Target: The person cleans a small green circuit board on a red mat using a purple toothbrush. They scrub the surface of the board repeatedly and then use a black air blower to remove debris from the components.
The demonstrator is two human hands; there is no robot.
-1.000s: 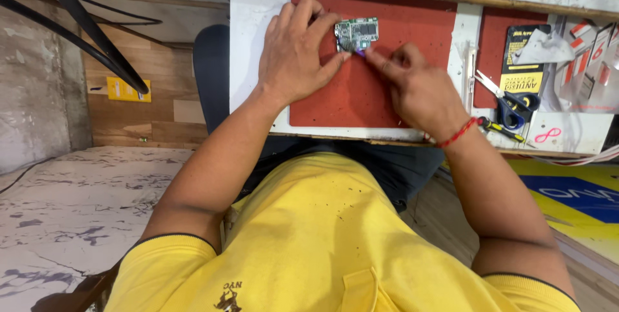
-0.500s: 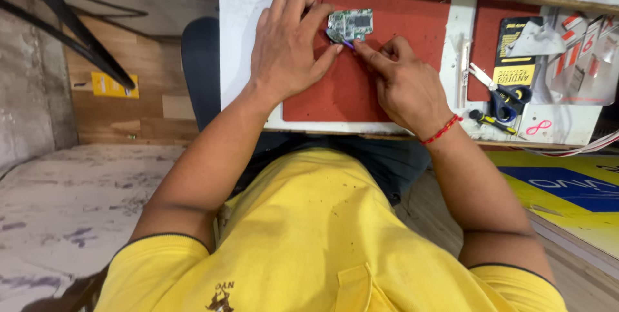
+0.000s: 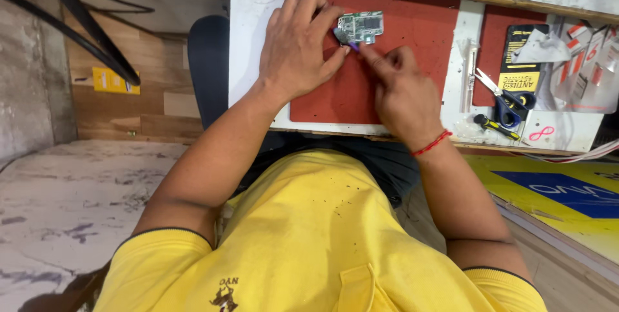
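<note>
I look down on a small green circuit board (image 3: 361, 27) lying on the red mat (image 3: 412, 35) of the white worktop (image 3: 248, 35). My left hand (image 3: 296, 48) rests flat beside it, fingers touching its left edge. My right hand (image 3: 403, 89) points its forefinger at the board's lower edge. Blue-handled scissors (image 3: 506, 102) lie well to the right.

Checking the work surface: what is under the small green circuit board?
The circuit board lies on a red mat, which sits on a white table. The left hand covers the mat beside the board's left edge, so nothing there can be seen.
</note>
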